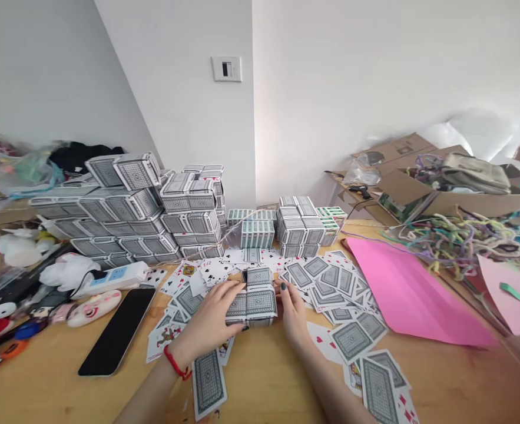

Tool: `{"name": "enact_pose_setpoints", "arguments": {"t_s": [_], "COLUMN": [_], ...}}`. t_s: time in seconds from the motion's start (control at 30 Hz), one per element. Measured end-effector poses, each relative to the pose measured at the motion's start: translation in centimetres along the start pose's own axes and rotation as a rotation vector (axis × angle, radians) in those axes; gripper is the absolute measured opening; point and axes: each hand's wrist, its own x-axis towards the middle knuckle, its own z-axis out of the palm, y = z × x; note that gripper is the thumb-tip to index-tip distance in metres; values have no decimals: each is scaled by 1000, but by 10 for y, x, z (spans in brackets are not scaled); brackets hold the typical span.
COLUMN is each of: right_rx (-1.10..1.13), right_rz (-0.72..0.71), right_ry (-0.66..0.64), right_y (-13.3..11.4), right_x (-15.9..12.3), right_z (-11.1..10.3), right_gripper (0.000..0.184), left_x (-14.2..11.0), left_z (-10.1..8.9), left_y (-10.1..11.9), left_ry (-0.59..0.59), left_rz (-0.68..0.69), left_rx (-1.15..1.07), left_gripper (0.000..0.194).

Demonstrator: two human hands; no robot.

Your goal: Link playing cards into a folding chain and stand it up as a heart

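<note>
A small block built of folded playing cards (260, 301), backs outward in grey and white, rests on the wooden table in front of me. My left hand (215, 318) wraps round its left side, thumb low at the front and fingers on top. At the right back edge, my right hand (291, 309) grips the same block with thumb and fingertips; some of those fingers are hidden. Loose playing cards (330, 277) spread over the table on both sides, some face up and some face down. One card (209, 386) lies by my left wrist.
Card-block stacks (122, 221) stand back left, with further stacks (301, 227) at the back centre. A black phone (116, 333), a white power strip (116, 278) and plush toys (68, 271) lie left. Rightward are pink paper (412, 294), tangled yarn (476, 241) and a cardboard box (412, 197).
</note>
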Motion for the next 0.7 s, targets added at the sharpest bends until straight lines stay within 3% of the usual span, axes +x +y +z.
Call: {"name": "enact_pose_setpoints", "arguments": {"t_s": [0.17,0.3,0.4,0.5,0.7], "right_rx": [226,256,205,118,-218], "right_rz": [115,43,-44,-112,-221], "right_ry": [-64,-223,-332,-337,-262], "right_y": [-13,-26,-34,-37,-37], "right_x": [0,-1,-3,-4,-7], "right_z": [-7,-13,-15,-16,-18], "right_gripper": [32,38,50,57,35], "left_x": [-5,-5,-6,-7,-8], "left_z": [8,16,22,29,38], "left_y": [11,8,4,1,-3], "left_ry": [28,106,194,276,326], "left_rz": [9,95,127,140,165], "left_rx": [68,146,157,131,84], "left_gripper": [56,50,51,49,47]}}
